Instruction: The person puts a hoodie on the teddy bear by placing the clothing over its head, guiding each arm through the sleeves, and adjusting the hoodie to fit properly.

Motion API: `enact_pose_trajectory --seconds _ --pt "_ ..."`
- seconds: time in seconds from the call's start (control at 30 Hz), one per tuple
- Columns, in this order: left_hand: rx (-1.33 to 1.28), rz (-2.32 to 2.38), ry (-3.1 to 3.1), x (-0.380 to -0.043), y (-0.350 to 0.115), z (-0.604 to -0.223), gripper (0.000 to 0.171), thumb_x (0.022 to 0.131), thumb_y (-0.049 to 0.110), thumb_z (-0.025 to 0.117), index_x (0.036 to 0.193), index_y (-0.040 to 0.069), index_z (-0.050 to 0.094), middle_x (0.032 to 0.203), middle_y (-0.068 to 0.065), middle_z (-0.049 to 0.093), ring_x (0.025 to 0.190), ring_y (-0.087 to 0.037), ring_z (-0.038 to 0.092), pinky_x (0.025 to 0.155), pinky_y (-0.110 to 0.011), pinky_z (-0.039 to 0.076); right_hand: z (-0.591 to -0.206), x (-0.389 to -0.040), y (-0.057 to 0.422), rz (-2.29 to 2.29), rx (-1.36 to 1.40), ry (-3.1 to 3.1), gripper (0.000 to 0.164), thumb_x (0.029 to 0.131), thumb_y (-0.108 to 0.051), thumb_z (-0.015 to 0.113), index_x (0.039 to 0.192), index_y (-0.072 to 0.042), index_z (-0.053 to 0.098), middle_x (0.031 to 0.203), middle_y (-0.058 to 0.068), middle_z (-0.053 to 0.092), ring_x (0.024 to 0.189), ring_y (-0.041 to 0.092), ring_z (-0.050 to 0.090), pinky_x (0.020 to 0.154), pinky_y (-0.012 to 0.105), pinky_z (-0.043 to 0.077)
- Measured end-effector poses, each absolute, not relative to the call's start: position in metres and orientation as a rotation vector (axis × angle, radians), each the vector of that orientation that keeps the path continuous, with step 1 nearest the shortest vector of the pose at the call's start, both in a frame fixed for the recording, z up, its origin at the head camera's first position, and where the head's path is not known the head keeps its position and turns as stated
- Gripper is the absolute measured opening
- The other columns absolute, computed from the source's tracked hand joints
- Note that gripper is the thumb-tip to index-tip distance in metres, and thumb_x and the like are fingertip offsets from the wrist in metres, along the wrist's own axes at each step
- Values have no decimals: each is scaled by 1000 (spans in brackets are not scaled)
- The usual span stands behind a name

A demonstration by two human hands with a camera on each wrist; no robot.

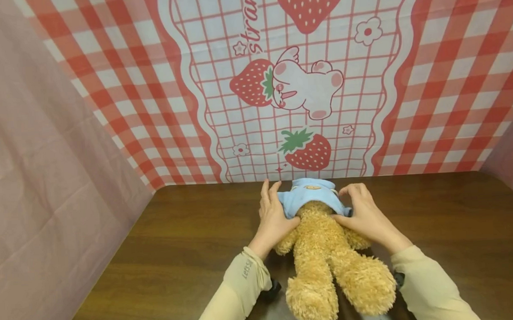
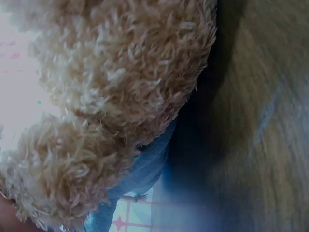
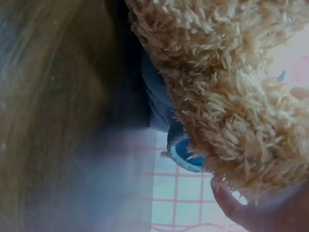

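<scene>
A curly tan teddy bear (image 1: 316, 243) lies on the table, its feet toward me. A light blue garment (image 1: 311, 196) with a small tan patch covers its far end; the head does not show. At the bear's left side my left hand (image 1: 273, 221) holds the garment's edge, thumb on the bear and fingers along the outside. My right hand (image 1: 366, 217) grips the opposite edge between thumb and bent fingers. Tan plush (image 2: 130, 72) fills much of the left wrist view. In the right wrist view, a blue sleeve opening (image 3: 186, 154) shows beside the plush arm (image 3: 251, 130).
The brown wooden table (image 1: 191, 248) ends at a hanging red-and-white checked cloth (image 1: 141, 88) printed with strawberries. A pale pink curtain (image 1: 46, 164) hangs at the left, and another pink cloth (image 1: 509, 144) is at the right.
</scene>
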State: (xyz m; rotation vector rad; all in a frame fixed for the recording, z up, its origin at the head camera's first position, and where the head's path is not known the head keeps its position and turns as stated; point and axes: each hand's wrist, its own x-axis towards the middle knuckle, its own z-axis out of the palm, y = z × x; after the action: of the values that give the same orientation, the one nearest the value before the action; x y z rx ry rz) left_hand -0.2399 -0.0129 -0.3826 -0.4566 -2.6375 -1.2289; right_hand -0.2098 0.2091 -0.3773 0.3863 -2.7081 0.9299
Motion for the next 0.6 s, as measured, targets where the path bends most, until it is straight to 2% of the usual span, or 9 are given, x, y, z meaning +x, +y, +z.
enact_pose_trajectory --seconds 0.1,0.2,0.3,0.37,0.5,0.6 --pt "-533 -1291 -2695 -243 -16 -381 91 71 13 70 143 18 16 151 -8 -1 135 -35 17 102 -52 27 -380 -213 212 1008 449 -2724 66 82 -24 66 133 0 31 133 25 27 119 41 33 89 55 37" --pt "-584 -1347 -2751 -244 -19 -381 81 76 17 66 143 16 21 149 -10 14 131 -31 27 99 -46 35 -382 -214 213 1100 503 -2756 71 86 -25 61 139 1 22 136 28 29 120 45 36 91 56 37" --pt "-592 -1378 -2797 -245 -20 -381 73 78 20 65 140 13 28 138 -12 30 120 -26 41 94 -39 39 -385 -215 214 1205 519 -2774 69 89 -24 58 140 1 20 134 29 33 118 47 38 89 55 39" --pt "-576 -1401 -2810 -245 -20 -383 70 78 21 65 138 12 31 131 -12 34 111 -24 46 90 -37 42 -387 -215 213 1268 509 -2771 67 89 -24 57 139 0 20 134 29 33 118 47 39 89 55 39" --pt "-534 -1427 -2801 -246 -19 -384 68 76 20 67 134 11 33 124 -12 35 106 -23 46 88 -36 42 -390 -215 212 1310 438 -2756 59 90 -23 56 133 1 24 130 29 35 116 44 41 88 54 39" --pt "-518 -1445 -2784 -246 -19 -384 63 74 18 68 127 7 36 122 -14 39 109 -25 46 92 -37 40 -392 -215 210 1300 380 -2756 49 90 -23 56 123 0 30 118 25 43 101 36 48 79 45 42"
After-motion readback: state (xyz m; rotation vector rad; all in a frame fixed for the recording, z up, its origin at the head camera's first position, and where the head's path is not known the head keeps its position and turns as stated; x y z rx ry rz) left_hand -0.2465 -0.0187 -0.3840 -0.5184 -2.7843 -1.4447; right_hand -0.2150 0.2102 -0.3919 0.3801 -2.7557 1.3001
